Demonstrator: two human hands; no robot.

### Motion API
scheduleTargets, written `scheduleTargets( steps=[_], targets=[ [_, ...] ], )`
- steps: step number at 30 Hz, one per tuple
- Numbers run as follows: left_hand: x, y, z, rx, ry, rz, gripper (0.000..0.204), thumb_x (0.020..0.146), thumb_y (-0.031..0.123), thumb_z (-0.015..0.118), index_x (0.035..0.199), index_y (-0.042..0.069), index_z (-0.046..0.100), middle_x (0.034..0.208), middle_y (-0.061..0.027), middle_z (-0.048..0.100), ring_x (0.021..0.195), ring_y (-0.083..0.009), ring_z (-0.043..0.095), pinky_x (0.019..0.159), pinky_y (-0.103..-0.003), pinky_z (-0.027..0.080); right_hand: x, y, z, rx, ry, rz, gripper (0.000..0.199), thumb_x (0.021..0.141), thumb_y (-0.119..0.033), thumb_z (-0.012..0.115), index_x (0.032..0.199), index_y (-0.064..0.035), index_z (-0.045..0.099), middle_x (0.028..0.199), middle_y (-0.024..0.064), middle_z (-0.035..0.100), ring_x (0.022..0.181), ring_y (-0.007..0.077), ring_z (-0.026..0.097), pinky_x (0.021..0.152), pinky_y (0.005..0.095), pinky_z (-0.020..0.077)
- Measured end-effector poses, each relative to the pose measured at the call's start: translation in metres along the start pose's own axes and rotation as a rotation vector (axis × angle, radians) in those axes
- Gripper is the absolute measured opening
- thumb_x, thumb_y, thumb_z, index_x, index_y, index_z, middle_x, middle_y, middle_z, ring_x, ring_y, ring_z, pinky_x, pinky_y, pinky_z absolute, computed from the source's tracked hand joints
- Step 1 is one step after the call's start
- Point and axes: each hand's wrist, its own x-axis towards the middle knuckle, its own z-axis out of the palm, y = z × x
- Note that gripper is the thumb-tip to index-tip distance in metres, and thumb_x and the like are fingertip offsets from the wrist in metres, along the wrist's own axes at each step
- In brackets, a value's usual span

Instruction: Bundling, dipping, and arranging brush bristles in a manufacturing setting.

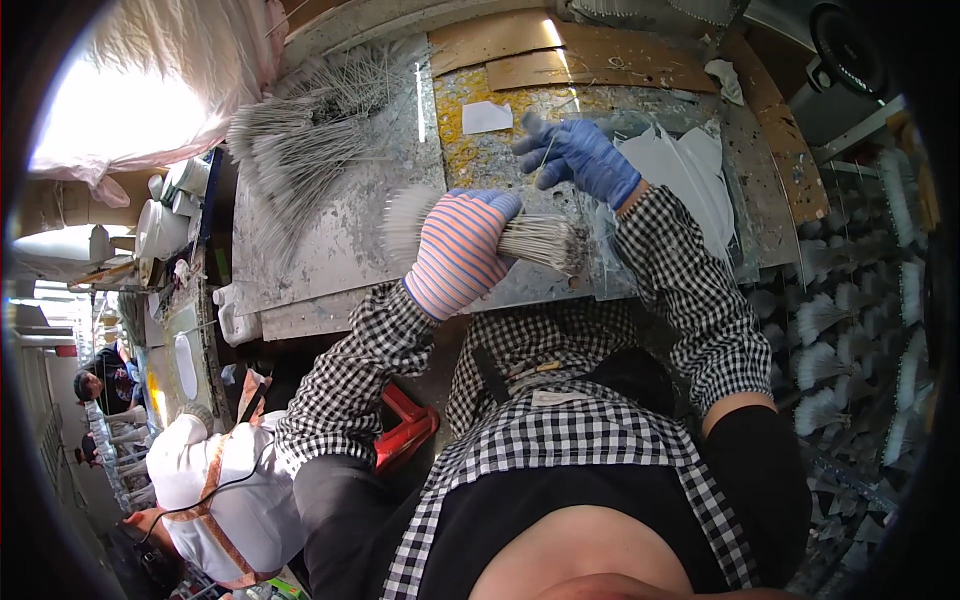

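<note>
My left hand [462,245], in a white glove with orange and blue stripes, is wrapped around a thick bundle of thin pale stems [545,243]. White, fine bristly tips [405,222] fan out on the bundle's left side, and the stem ends point right. To the right and slightly farther away, my right hand [585,158] wears a blue glove and hovers over the table with thumb and fingers apart. A thin pale line shows between its fingers; whether it is a stem in the hand cannot be made out. The fingertips are slightly blurred.
A large heap of similar stems [315,140] lies on the table's far left. White sheets [685,185] lie right of my right hand, a small white paper [487,117] beyond it. Cardboard strips [600,60] line the back. Racked white tufts [835,320] stand right; another person [225,480] is at left.
</note>
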Motion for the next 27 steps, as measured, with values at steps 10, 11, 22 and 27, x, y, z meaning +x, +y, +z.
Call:
scheduleTargets(
  steps=[10,11,22,27],
  targets=[
    [0.0,0.017,0.013,-0.051,-0.226,-0.117,0.038,0.079,0.024,0.077,0.109,0.005,0.063,0.09,-0.0156,0.069,0.085,-0.0346,0.068,0.076,-0.045,0.054,-0.034,-0.038,0.031,-0.818,0.084,-0.336,0.059,0.085,-0.037,0.08,0.13,-0.0024,0.063,0.114,0.0116,0.072,0.085,0.0189,0.072,0.078,0.0324,0.0591],
    [0.003,0.017,0.014,-0.145,-0.138,-0.097,0.038,0.075,0.024,0.08,0.104,0.006,0.064,0.086,-0.0184,0.067,0.081,-0.0401,0.065,0.071,-0.045,0.053,-0.026,-0.024,0.016,-0.819,0.106,-0.327,0.059,0.085,-0.037,0.08,0.13,-0.0024,0.063,0.114,0.0116,0.072,0.085,0.0189,0.072,0.078,0.0324,0.0591],
    [0.002,0.005,-0.003,-1.151,-0.017,-0.044,0.039,0.088,0.024,0.075,0.121,0.009,0.061,0.116,-0.0106,0.066,0.11,-0.021,0.064,0.09,-0.034,0.054,-0.086,-0.081,0.05,-0.427,-0.425,-1.078,0.05,0.079,-0.021,0.079,0.122,0.0002,0.066,0.118,0.0144,0.068,0.112,0.0289,0.065,0.094,0.0364,0.0533],
    [-0.004,0.01,0.036,-0.527,0.183,0.277,0.046,0.094,0.019,0.062,0.137,0.007,0.049,0.134,-0.012,0.055,0.128,-0.024,0.053,0.112,-0.036,0.04,-0.1,-0.052,0.088,-0.675,0.185,-1.55,0.044,0.078,0.002,0.069,0.121,0.003,0.066,0.101,0.0141,0.068,0.088,0.0263,0.067,0.079,0.0382,0.0531]
  ],
)
